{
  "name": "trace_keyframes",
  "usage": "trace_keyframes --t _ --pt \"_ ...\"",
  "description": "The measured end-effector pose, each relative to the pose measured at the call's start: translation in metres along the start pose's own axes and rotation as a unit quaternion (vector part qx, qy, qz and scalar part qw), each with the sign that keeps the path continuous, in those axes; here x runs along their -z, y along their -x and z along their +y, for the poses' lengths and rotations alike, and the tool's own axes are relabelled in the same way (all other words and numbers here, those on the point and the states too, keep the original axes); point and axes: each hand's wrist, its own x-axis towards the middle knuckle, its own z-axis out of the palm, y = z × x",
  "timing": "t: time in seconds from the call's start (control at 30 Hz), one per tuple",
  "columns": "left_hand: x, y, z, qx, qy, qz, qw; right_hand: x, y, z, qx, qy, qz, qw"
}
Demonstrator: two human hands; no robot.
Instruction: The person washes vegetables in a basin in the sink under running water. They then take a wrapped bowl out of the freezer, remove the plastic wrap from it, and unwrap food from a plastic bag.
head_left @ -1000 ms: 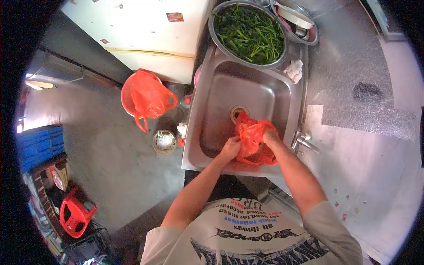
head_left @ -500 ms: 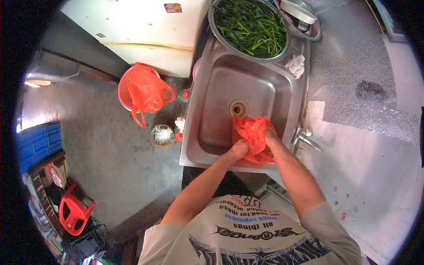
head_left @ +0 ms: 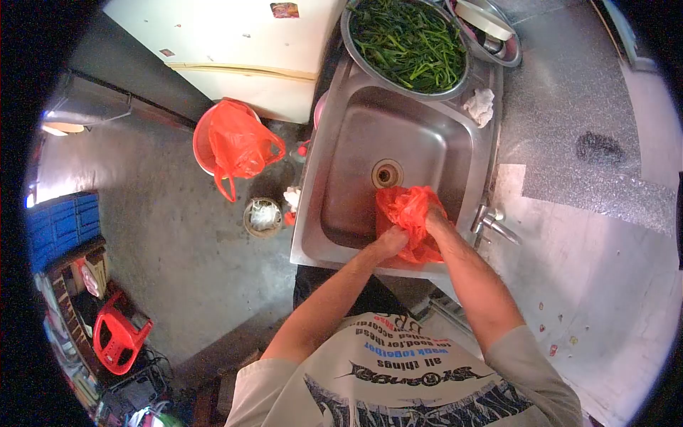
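Note:
A thin red plastic bag (head_left: 409,204) is bunched up over the near right part of the steel sink (head_left: 356,142). My left hand (head_left: 390,242) is closed on the bag's left side. On the other side my right hand (head_left: 433,219) is partly wrapped in the plastic, its fingers mostly hidden, and it grips the bag too. Whether anything lies inside the bag, I cannot tell. The round drain (head_left: 387,174) shows just beyond it.
A metal basin of leafy greens (head_left: 409,46) stands at the sink's far end, beside a crumpled white cloth (head_left: 480,107). The tap (head_left: 494,223) is on the right. Left on the floor are a bucket lined with a red bag (head_left: 242,142) and a small bin (head_left: 263,217).
Both hands stay on the red bag, which has shifted only slightly in shape. The whole view has moved a little.

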Motion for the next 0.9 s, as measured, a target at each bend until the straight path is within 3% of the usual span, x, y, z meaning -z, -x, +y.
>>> trace_keyframes --t 0.1,0.13,0.2,0.27,0.3,0.37,0.4,0.47,0.57,0.6,0.67,0.7,0.73,0.8,0.9 --pt "0.005 0.014 0.025 -0.02 -0.062 0.012 0.998 -0.009 -0.007 0.005 -0.044 -0.042 0.045 0.997" --pt "0.005 0.01 0.017 -0.066 -0.119 0.025 0.99 0.0 0.001 -0.015 -0.057 -0.014 0.044 0.997" --pt "0.006 0.005 0.012 -0.112 -0.176 0.038 0.977 0.048 0.04 -0.108 -0.085 0.195 -0.044 0.976" --pt "0.004 0.003 0.016 0.0 0.002 0.043 0.999 0.073 0.055 -0.16 -0.09 0.313 -0.116 0.938" --pt "0.002 0.007 0.027 0.0 0.002 0.043 0.999 0.068 0.052 -0.151 -0.094 0.265 -0.09 0.956" --pt "0.0 0.02 0.057 0.008 0.15 0.038 0.988 0.039 0.028 -0.091 -0.076 0.089 -0.022 0.993" --pt "0.003 0.02 0.058 0.008 0.15 0.039 0.988 0.037 0.025 -0.085 -0.079 0.086 -0.015 0.993" --pt "0.01 0.02 0.058 0.01 -0.089 0.032 0.995 0.051 0.039 -0.109 -0.111 0.178 -0.027 0.977" --pt "-0.002 -0.05 -0.061 -0.1 -0.324 0.058 0.939 0.05 0.047 -0.106 -0.104 0.107 0.0 0.989" --pt "0.011 -0.023 -0.02 -0.055 -0.248 0.07 0.965 0.044 0.046 -0.094 -0.105 0.106 0.001 0.989" --pt "0.023 0.011 0.029 0.011 0.014 0.092 0.996 0.028 0.035 -0.06 -0.061 -0.093 0.093 0.989" --pt "0.026 0.02 0.045 0.025 0.145 0.099 0.984 0.023 0.029 -0.049 -0.043 -0.159 0.123 0.979" --pt "0.026 0.026 0.054 0.034 0.234 0.108 0.966 0.029 0.023 -0.048 -0.016 -0.1 0.112 0.989" --pt "0.031 0.036 0.066 0.025 0.322 0.102 0.941 0.037 0.024 -0.048 0.01 -0.041 0.104 0.994" --pt "0.032 0.046 0.083 -0.019 0.273 0.065 0.96 0.052 0.044 -0.076 -0.012 -0.049 0.077 0.996"
